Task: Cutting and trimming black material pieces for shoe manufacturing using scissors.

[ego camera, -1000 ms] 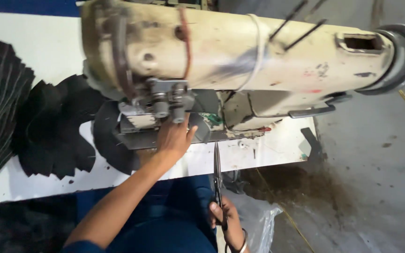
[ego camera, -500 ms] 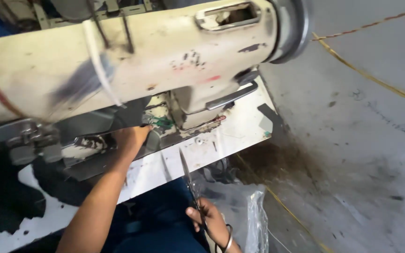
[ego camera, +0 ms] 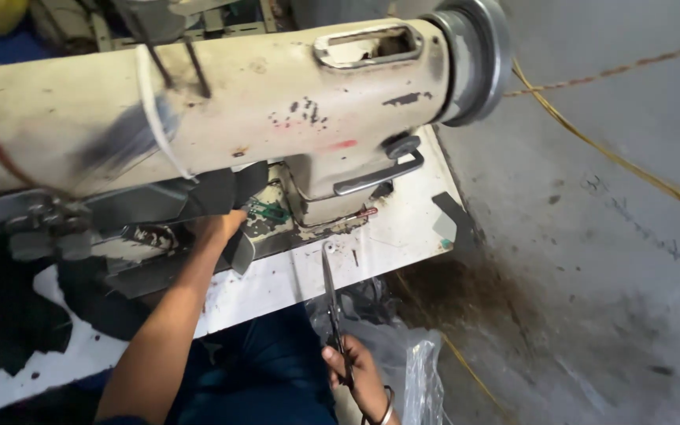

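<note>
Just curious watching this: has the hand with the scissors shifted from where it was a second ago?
Cannot tell: the camera swung. The right hand holds the scissors below the table edge.

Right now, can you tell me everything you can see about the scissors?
The scissors are long, thin and metal, dark grey with a bit of shine. The blades look shut and point up toward the edge of the white table. The right hand grips the handles low down, hiding most of them. The tip sits just over the table edge, near the old cream sewing machine. Behind them lies a clear plastic bag.
</note>
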